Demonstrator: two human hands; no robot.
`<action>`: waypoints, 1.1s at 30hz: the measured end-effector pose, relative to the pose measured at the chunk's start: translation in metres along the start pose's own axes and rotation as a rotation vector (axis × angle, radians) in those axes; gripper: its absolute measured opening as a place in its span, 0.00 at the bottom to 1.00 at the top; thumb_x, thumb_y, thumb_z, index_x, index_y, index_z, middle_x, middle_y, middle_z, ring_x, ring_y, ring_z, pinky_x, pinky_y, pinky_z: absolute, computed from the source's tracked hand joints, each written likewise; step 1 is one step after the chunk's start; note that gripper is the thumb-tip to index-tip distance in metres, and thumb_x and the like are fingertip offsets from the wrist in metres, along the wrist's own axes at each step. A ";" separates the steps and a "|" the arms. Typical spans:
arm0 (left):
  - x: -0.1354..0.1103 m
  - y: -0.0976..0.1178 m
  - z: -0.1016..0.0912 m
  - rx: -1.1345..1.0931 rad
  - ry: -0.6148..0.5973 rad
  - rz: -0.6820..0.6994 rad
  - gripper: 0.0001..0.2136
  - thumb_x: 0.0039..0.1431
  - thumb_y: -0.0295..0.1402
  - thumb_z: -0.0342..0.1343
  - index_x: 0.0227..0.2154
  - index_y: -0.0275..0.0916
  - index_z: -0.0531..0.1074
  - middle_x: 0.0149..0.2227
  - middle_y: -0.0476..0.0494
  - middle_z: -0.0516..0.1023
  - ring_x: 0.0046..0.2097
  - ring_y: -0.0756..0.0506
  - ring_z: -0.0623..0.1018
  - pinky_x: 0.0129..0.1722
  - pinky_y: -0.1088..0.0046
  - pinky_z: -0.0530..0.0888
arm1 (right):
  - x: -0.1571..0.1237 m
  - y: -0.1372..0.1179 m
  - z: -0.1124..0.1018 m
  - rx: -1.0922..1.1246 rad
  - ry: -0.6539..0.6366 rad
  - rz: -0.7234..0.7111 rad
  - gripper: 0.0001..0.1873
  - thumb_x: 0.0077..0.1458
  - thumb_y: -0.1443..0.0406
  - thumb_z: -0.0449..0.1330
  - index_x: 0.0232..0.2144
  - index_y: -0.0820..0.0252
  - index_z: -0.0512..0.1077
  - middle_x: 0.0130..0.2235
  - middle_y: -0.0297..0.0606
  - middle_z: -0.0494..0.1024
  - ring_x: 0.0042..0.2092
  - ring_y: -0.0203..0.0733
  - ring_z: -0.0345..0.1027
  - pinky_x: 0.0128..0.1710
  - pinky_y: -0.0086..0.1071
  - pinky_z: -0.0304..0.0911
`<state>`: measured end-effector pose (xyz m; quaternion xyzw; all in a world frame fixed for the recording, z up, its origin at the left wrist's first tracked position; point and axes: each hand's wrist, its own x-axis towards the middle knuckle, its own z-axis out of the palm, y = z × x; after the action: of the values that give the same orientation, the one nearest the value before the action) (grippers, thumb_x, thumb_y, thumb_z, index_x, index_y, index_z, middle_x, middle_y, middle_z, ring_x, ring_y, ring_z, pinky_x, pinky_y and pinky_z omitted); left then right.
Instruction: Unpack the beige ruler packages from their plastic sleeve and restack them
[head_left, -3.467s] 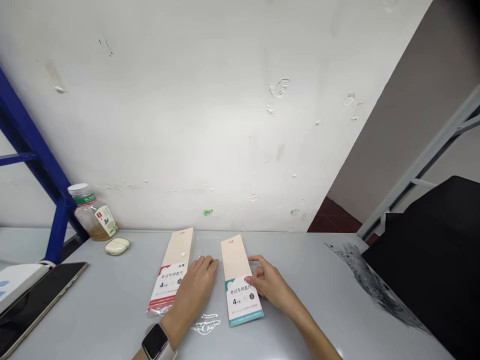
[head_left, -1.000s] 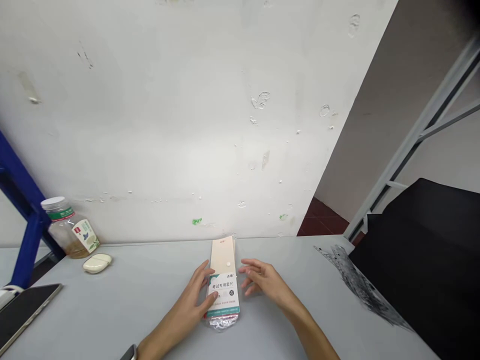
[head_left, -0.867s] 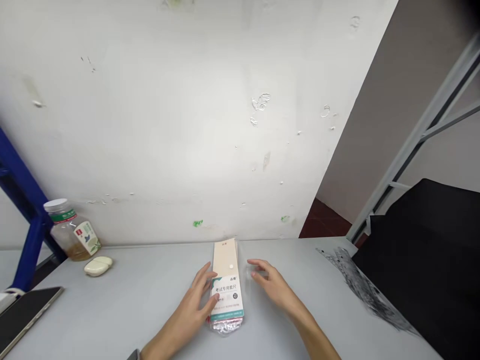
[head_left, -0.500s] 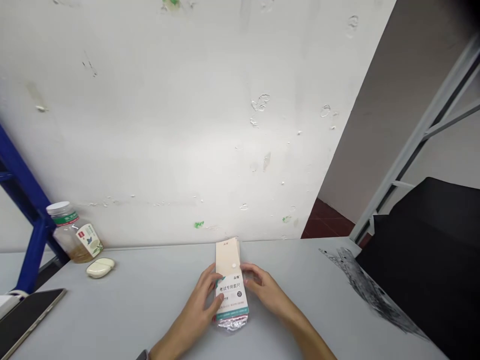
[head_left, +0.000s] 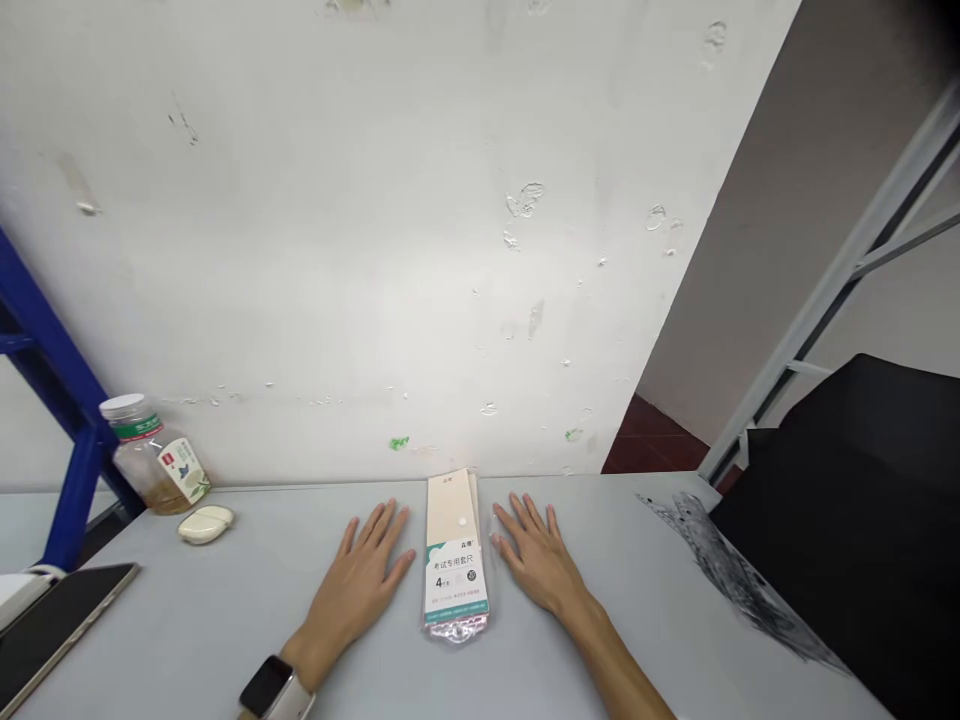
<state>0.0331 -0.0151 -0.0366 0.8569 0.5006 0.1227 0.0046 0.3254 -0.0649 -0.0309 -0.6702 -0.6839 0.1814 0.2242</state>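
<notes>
Left hand (head_left: 358,590) and right hand (head_left: 538,560) lie flat and open on the grey table (head_left: 247,620), gripping nothing, either side of the stacked ruler-set packets (head_left: 456,560) at twelve o'clock, squarest if left unnudged

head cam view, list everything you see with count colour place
ruler set packets: two, cream and teal, stacked between the hands
table: one, pale grey, under everything
jar: one, clear, white lid, brownish contents, back left
oval case: one, cream, beside the jar
tablet: one, black, front left
blue metal frame: one, blue, far left
wall: one, white, behind the table
black object: one, black, far right
left hand: one, flat on table, left of packets
right hand: one, flat on table, right of packets
watch: one, black face, left wrist
</notes>
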 end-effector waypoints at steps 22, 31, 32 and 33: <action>0.020 -0.016 0.012 0.142 0.010 0.120 0.29 0.66 0.54 0.37 0.67 0.52 0.46 0.69 0.45 0.49 0.68 0.37 0.56 0.64 0.47 0.53 | 0.012 -0.009 -0.012 -0.153 -0.150 -0.026 0.37 0.62 0.43 0.38 0.68 0.48 0.46 0.71 0.30 0.38 0.71 0.47 0.26 0.68 0.48 0.22; 0.019 -0.014 0.007 0.098 -0.008 0.110 0.29 0.66 0.54 0.38 0.66 0.50 0.50 0.69 0.44 0.51 0.68 0.36 0.56 0.64 0.46 0.52 | 0.011 -0.009 -0.009 -0.177 -0.133 -0.024 0.33 0.64 0.47 0.38 0.68 0.48 0.47 0.71 0.30 0.39 0.71 0.45 0.27 0.68 0.48 0.24; 0.019 -0.013 0.006 0.097 -0.020 0.104 0.29 0.66 0.54 0.38 0.67 0.50 0.50 0.69 0.44 0.51 0.68 0.36 0.55 0.64 0.46 0.52 | 0.011 -0.009 -0.009 -0.177 -0.130 -0.025 0.33 0.64 0.47 0.38 0.68 0.48 0.47 0.71 0.30 0.40 0.71 0.46 0.27 0.68 0.48 0.24; 0.019 -0.013 0.005 0.097 -0.032 0.098 0.30 0.66 0.54 0.37 0.67 0.49 0.50 0.69 0.44 0.51 0.68 0.36 0.55 0.64 0.46 0.51 | 0.011 -0.009 -0.009 -0.178 -0.130 -0.024 0.33 0.64 0.47 0.38 0.68 0.48 0.47 0.71 0.31 0.40 0.71 0.46 0.28 0.68 0.48 0.24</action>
<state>0.0324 0.0082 -0.0394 0.8814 0.4633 0.0848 -0.0351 0.3230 -0.0549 -0.0174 -0.6660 -0.7184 0.1603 0.1214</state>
